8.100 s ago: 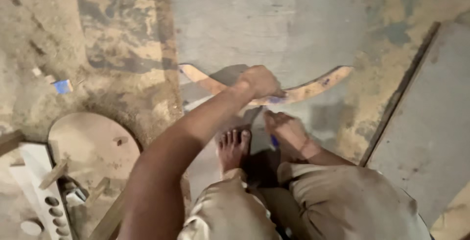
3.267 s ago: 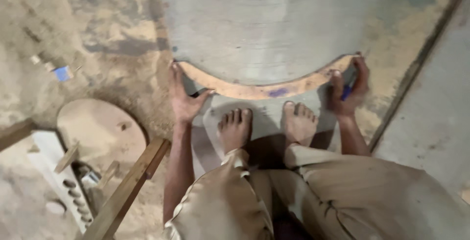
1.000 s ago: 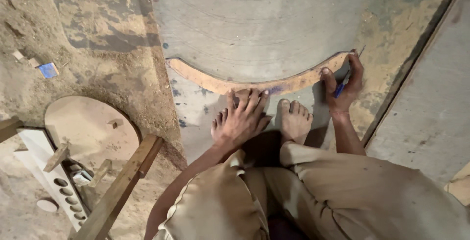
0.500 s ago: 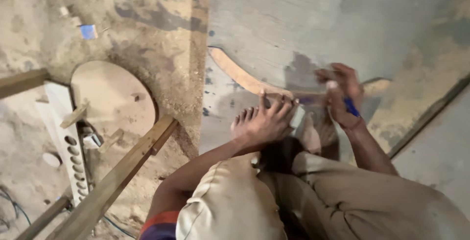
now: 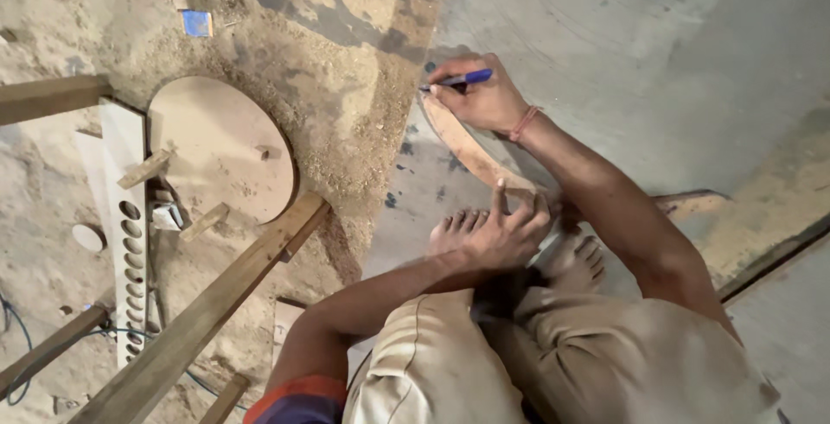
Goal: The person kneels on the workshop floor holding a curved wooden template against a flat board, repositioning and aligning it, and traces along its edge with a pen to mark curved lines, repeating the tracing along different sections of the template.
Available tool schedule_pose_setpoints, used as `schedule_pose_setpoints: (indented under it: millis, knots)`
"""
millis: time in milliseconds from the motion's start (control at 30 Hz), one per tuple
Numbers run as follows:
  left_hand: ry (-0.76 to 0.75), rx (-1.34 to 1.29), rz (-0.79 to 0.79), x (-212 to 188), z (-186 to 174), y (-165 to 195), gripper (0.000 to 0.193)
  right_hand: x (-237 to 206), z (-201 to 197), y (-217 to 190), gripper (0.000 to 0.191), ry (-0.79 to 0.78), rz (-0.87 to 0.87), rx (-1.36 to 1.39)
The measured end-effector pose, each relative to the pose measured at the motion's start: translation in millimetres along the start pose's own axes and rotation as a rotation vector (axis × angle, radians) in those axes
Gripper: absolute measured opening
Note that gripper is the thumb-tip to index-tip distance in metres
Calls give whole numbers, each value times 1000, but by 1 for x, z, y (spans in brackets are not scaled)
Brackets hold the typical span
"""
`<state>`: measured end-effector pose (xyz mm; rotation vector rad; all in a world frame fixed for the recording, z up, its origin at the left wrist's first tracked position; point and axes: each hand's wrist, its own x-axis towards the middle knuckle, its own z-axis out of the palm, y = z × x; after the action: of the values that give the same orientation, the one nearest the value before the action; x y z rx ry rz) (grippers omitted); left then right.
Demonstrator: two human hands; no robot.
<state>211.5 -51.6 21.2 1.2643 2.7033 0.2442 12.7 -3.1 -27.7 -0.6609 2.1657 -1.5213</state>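
A curved thin wooden template [image 5: 471, 152] lies on a large grey sheet [image 5: 640, 61] on the floor. My right hand [image 5: 480, 95] reaches across to the template's left tip and grips a blue pen [image 5: 458, 79], its point at the edge of the wood. My left hand [image 5: 506, 229] rests fingers spread on the middle of the template, beside my bare feet [image 5: 454, 229], which stand on the sheet.
A round wooden disc [image 5: 216, 147] lies in sawdust at left, next to a white strip with several round holes [image 5: 128, 234]. A long wooden beam [image 5: 199, 320] runs diagonally at lower left. A small blue scrap [image 5: 196, 23] lies at the top left.
My right hand has swung with the pen from the template's right end to its left tip. My left hand stays pressed on the middle. The view has shifted left.
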Motion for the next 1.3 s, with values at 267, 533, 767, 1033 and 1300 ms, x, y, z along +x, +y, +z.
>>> schedule_pose_setpoints:
  millis: [267,533,767,1033,1300]
  knots:
    - [-4,-80,-3,-7,42,21,58,-27,-1,24,11,13,-101,-98]
    - [-47,-199,-9,-4,37,11,46,-120,-24,2,14,86,-71,-157]
    - [-70,-170,-49,-3,36,3,70,-199,-77,7,11,-34,23,-281]
    - [-97,-224,-80,-12,39,-14,75,-253,-165,25,17,-183,373,-523]
    - [-234,-205,-102,-16,17,-30,74,-265,-214,28,20,-42,608,-424]
